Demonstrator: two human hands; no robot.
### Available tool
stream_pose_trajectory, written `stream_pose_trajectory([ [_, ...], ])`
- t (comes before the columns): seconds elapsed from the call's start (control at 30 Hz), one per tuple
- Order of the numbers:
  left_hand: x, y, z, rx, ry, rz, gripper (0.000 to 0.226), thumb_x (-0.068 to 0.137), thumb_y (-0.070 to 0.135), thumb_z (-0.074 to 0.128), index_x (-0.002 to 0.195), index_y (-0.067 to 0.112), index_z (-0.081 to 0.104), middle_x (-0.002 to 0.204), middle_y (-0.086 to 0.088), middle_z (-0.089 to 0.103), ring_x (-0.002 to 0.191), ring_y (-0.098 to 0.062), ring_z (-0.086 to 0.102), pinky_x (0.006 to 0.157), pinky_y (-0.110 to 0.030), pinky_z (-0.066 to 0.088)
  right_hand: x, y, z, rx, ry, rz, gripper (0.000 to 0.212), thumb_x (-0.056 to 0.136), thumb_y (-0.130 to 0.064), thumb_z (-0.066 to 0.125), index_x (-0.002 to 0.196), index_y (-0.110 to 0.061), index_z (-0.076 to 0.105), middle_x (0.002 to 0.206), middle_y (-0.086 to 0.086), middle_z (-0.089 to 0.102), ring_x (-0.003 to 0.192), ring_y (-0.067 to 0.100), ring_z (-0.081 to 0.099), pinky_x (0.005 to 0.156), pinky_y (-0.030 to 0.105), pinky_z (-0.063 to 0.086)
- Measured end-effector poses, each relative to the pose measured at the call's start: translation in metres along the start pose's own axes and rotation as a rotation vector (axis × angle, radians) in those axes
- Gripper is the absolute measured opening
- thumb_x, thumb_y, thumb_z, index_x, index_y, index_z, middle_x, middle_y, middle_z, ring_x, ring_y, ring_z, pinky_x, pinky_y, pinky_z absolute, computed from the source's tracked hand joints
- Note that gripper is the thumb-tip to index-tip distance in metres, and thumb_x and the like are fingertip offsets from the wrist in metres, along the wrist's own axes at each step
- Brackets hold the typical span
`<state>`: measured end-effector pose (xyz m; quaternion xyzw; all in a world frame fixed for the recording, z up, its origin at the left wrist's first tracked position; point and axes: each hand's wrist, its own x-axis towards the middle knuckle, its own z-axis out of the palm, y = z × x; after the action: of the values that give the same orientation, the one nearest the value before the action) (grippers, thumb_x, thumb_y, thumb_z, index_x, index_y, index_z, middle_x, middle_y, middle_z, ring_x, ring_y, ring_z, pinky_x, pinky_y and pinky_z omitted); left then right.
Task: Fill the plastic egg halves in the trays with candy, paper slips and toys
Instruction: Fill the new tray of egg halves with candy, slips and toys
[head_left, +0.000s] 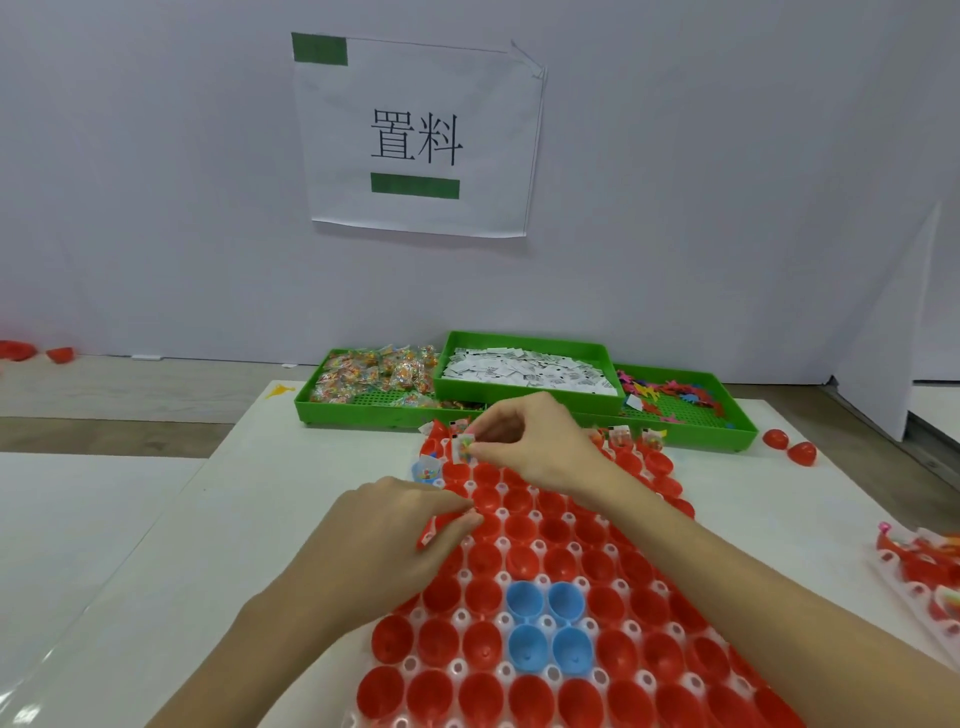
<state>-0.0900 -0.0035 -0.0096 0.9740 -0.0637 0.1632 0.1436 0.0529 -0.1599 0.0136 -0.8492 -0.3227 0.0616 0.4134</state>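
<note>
Now my right hand (524, 447) reaches over the far end of the clear tray (498, 616) of red egg halves (483, 644), pinching a candy packet (464, 447). My left hand (395, 530) pinches something red near the tray's left edge. Four blue halves (549, 626) sit mid-tray. The wall sign (418, 137) reads "置料".

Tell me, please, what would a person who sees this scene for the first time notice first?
First, the big tray of red egg halves in the foreground, with four blue egg halves clustered in its near middle. Next, the right hand at the tray's far end, pinching a small candy packet, and the left hand at the tray's left edge. Behind stand green bins and a wall sign.
</note>
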Motion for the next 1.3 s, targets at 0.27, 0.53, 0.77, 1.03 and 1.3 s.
stream_pose_trajectory([
  [0.27, 0.001, -0.005, 0.004, -0.012, -0.068, -0.024, 0.044, 0.101, 0.063, 0.04, 0.122, 0.04, 0.072, 0.117, 0.021, 0.073, 0.106, -0.003, 0.066, 0.086, -0.033, 0.056, 0.02, -0.013, 0.021, -0.323, -0.143, -0.02, 0.011, 0.084, -0.011, 0.082, 0.095, -0.012, 0.082, 0.092, 0.001, 0.078, 0.083, 0.009, 0.071, 0.078, 0.02, 0.058],
  [0.53, 0.002, -0.006, 0.002, -0.024, -0.095, -0.033, 0.041, 0.102, 0.061, 0.043, 0.122, 0.041, 0.072, 0.117, 0.023, 0.073, 0.106, -0.002, 0.066, 0.087, -0.034, 0.055, 0.021, -0.018, 0.008, -0.266, -0.205, 0.073, 0.016, 0.085, -0.021, 0.083, 0.1, -0.015, 0.083, 0.097, -0.001, 0.078, 0.088, 0.006, 0.068, 0.078, 0.02, 0.056],
  [0.77, 0.004, -0.007, 0.003, -0.012, -0.106, -0.034, 0.042, 0.101, 0.062, 0.041, 0.123, 0.042, 0.071, 0.118, 0.025, 0.072, 0.107, 0.0, 0.065, 0.089, -0.032, 0.055, 0.025, -0.026, 0.008, -0.314, -0.226, 0.058, 0.023, 0.085, -0.023, 0.083, 0.104, -0.011, 0.079, 0.095, 0.002, 0.075, 0.089, 0.015, 0.07, 0.084, 0.029, 0.059],
  [1.03, 0.004, -0.009, 0.003, -0.021, -0.112, -0.029, 0.039, 0.101, 0.06, 0.043, 0.125, 0.044, 0.07, 0.118, 0.026, 0.071, 0.106, 0.001, 0.065, 0.089, -0.03, 0.055, 0.023, -0.023, 0.026, -0.415, -0.155, -0.011, 0.007, 0.081, -0.009, 0.085, 0.088, -0.009, 0.081, 0.09, 0.006, 0.078, 0.085, 0.017, 0.073, 0.082, 0.032, 0.061],
  [1.3, 0.004, -0.01, 0.004, 0.019, -0.119, -0.003, 0.038, 0.103, 0.057, 0.043, 0.128, 0.043, 0.068, 0.124, 0.026, 0.07, 0.111, 0.0, 0.064, 0.091, -0.031, 0.055, 0.027, -0.021, 0.024, -0.475, -0.25, -0.084, 0.013, 0.092, -0.011, 0.075, 0.103, -0.006, 0.08, 0.105, 0.01, 0.077, 0.096, 0.022, 0.072, 0.088, 0.039, 0.06],
])
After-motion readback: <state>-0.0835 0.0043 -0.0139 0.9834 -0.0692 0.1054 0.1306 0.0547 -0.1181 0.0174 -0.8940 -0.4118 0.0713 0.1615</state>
